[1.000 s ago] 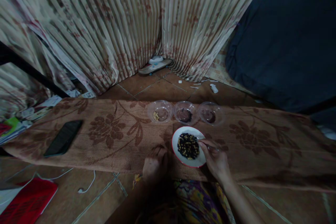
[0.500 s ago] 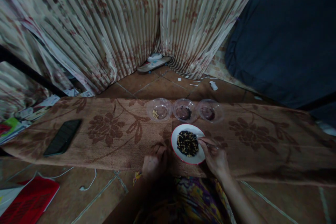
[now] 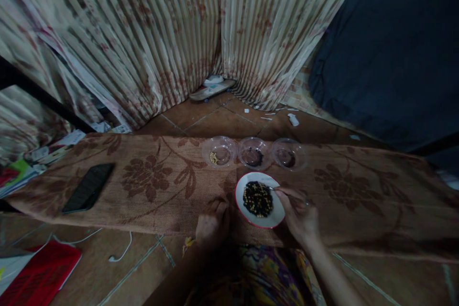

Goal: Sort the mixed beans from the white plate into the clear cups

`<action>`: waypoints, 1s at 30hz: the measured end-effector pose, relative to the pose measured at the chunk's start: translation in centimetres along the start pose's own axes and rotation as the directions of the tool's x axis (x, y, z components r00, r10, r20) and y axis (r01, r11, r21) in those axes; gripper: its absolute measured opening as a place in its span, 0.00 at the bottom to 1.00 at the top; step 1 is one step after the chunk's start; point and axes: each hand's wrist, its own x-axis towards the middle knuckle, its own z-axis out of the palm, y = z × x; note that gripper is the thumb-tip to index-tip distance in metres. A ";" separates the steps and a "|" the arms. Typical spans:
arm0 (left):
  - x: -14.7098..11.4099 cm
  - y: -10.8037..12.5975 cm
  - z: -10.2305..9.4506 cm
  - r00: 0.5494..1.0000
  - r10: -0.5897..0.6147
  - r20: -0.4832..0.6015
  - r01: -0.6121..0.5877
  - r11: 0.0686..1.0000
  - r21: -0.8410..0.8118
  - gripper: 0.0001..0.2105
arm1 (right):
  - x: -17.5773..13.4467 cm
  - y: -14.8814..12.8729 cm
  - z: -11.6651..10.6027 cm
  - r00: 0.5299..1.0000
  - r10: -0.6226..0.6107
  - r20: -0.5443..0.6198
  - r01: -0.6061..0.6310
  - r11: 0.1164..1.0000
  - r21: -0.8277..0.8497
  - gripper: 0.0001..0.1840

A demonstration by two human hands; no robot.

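A white plate with a red rim (image 3: 278, 217) stands near the table's front edge, holding a heap of black and yellowish beans (image 3: 258, 199). Over its right side, my right hand (image 3: 300, 215) pinches thin metal tweezers (image 3: 273, 189), their tip close to the beans. Left of the plate my left hand (image 3: 211, 224) rests on the cloth, fingers curled in and nothing visible in them. Behind the plate are three clear plastic bowls: the left bowl (image 3: 225, 145) has yellowish beans, the middle bowl (image 3: 253, 143) black ones, the right bowl (image 3: 289, 146) dark reddish ones.
A brown flowered cloth (image 3: 186, 210) covers the low table. On its left lies a black phone (image 3: 88, 189). Papers (image 3: 39, 155) are stacked beyond the left end. A skateboard (image 3: 212, 91) lies on the tiled floor by striped curtains (image 3: 172, 33); a red bag (image 3: 45, 272) is at lower left.
My right hand has shifted slightly right and down, and the tweezers' tip has moved to the right edge of the bean heap. My left hand stays in place. The view has shifted slightly.
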 end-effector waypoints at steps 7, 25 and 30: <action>-0.2 -0.1 0.1 1.000 0.002 0.004 -0.002 1.000 0.007 0.06 | 5.7 -5.1 4.3 0.991 -0.131 0.002 0.129 0.976 0.175 0.13; 0.0 0.0 0.0 0.999 -0.012 0.043 0.012 1.000 -0.002 0.09 | 0.7 1.4 -1.7 0.986 0.154 -0.068 -0.148 0.986 0.082 0.17; 0.1 0.4 -0.4 0.999 -0.016 0.052 0.016 1.000 0.000 0.10 | 0.1 1.7 -0.9 0.992 -0.109 0.057 0.115 0.989 -0.097 0.15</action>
